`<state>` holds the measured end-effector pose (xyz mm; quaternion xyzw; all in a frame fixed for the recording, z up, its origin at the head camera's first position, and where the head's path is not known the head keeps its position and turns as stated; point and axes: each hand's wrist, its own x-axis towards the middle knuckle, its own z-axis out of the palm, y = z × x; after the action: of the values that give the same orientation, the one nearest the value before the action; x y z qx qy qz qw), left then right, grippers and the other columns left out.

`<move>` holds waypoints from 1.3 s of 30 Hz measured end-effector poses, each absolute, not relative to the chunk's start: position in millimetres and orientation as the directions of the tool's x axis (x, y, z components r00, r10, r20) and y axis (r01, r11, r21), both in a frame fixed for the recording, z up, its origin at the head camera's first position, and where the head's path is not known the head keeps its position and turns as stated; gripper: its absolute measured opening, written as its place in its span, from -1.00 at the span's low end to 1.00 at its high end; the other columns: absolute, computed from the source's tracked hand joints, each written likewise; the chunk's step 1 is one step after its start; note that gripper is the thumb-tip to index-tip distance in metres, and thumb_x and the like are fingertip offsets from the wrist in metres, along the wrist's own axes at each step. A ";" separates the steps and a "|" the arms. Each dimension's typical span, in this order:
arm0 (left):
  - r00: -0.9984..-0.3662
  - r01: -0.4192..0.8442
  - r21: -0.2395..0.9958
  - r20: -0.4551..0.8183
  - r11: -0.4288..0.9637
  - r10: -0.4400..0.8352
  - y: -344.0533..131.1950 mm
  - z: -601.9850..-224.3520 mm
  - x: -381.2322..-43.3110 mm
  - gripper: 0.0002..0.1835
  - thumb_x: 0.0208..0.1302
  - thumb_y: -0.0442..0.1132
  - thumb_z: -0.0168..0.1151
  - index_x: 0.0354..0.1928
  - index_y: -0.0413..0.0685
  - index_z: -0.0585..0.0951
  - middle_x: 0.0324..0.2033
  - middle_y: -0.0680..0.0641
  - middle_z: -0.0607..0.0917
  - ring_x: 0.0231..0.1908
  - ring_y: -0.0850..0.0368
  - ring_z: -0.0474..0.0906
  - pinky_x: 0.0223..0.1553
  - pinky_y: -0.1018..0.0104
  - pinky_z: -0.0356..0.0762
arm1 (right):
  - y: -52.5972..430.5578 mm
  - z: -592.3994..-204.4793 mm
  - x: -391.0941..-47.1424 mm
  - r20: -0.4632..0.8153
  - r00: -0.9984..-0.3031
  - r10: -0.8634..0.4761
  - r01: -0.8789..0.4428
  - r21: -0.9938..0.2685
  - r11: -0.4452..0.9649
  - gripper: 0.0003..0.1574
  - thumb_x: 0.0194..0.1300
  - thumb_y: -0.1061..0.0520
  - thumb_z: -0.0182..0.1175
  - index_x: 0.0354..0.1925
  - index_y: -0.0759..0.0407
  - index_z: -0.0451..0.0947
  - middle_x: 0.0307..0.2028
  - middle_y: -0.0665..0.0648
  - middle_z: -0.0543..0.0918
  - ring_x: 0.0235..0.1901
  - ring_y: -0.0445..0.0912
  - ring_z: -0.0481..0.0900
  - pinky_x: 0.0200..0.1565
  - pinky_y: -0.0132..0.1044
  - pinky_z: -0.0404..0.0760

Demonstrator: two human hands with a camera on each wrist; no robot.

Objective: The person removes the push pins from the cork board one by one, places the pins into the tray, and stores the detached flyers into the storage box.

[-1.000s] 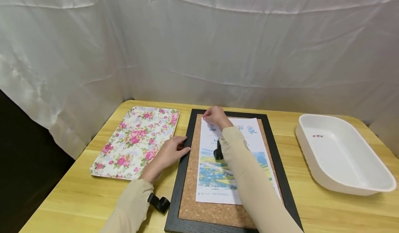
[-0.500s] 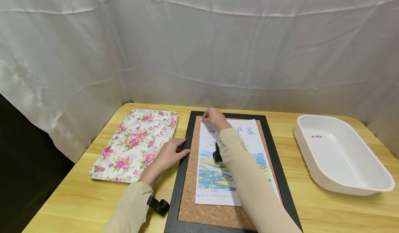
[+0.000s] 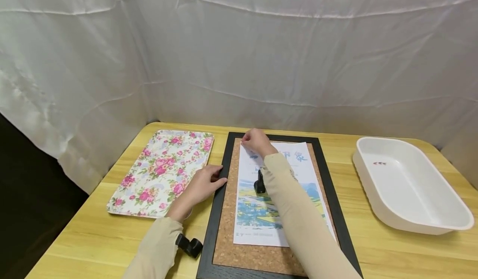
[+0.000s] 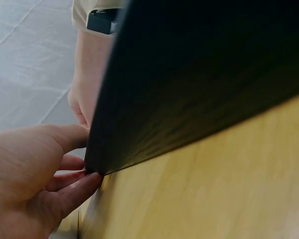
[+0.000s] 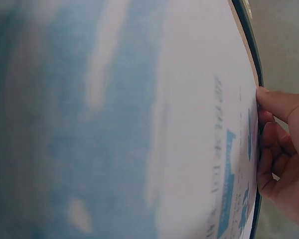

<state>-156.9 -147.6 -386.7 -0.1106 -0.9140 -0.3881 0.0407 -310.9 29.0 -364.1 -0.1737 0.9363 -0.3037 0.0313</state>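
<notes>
A corkboard (image 3: pixel 231 254) in a black frame lies on the table, with a printed poster (image 3: pixel 257 233) flat on its cork. My right hand (image 3: pixel 257 141) is at the poster's top left corner, thumb and fingertips pinched together there. Whether something small is between those fingertips is hidden. In the right wrist view, the right hand's thumb (image 5: pixel 284 104) meets the corner of the sheet and the other fingers curl at the board's edge. My left hand (image 3: pixel 203 183) rests thumb and fingertips against the frame's left edge. The left wrist view shows those fingers (image 4: pixel 74 191) touching the dark frame.
A floral tray (image 3: pixel 164 171) lies left of the board, beside the left forearm. A white plastic basin (image 3: pixel 414 187) stands to the right. A pale curtain (image 3: pixel 239 63) hangs behind the table (image 3: pixel 93 229). A black wrist camera (image 3: pixel 189 245) sits by the frame's left side.
The head view has shifted slightly. Both hands stay where they were, the right at the poster's corner and the left on the frame.
</notes>
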 end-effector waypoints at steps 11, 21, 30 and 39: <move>-0.973 0.229 0.705 0.161 0.671 0.164 -146.4 -388.5 -154.5 -0.54 0.30 -0.29 0.28 0.18 -0.39 0.51 0.04 -0.33 0.58 -0.13 -0.09 0.63 -0.12 0.11 0.61 | 30.4 -362.4 -310.7 -0.001 -0.942 -0.336 -0.266 -0.608 0.748 -0.82 0.33 0.21 0.22 -0.29 0.29 0.71 -0.26 0.17 0.68 -0.32 -0.04 0.54 -0.20 -0.20 0.55; -0.975 0.222 0.712 0.153 0.667 0.162 -145.1 -385.7 -155.4 -0.53 0.30 -0.29 0.27 0.19 -0.40 0.50 0.05 -0.34 0.57 -0.11 -0.10 0.62 -0.10 0.10 0.60 | 35.6 -357.9 -308.6 -0.026 -0.942 -0.335 -0.234 -0.664 0.710 -0.84 0.33 0.23 0.23 -0.27 0.30 0.71 -0.20 0.19 0.67 -0.24 -0.03 0.53 -0.09 -0.19 0.53; -0.977 0.213 0.718 0.140 0.663 0.162 -146.0 -386.4 -155.7 -0.52 0.31 -0.28 0.27 0.20 -0.41 0.49 0.05 -0.34 0.57 -0.10 -0.11 0.62 -0.09 0.10 0.60 | 42.8 -358.5 -315.2 -0.055 -0.901 -0.430 -0.298 -0.643 0.706 -0.81 0.28 0.28 0.27 -0.13 0.25 0.72 -0.14 0.16 0.71 -0.09 0.00 0.56 0.09 -0.15 0.49; -0.977 0.210 0.713 0.139 0.669 0.159 -147.7 -384.4 -156.5 -0.52 0.30 -0.28 0.28 0.20 -0.41 0.49 0.05 -0.34 0.57 -0.11 -0.10 0.62 -0.10 0.11 0.60 | 39.1 -361.4 -322.0 -0.021 -0.902 -0.432 -0.332 -0.608 0.721 -0.84 0.28 0.24 0.28 -0.19 0.23 0.75 -0.16 0.14 0.71 -0.09 -0.01 0.54 0.08 -0.16 0.48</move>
<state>-156.5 -147.7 -384.4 -0.1012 -0.9128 -0.3943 0.0324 -322.0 39.1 -361.4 -0.2067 0.9242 -0.3107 0.0806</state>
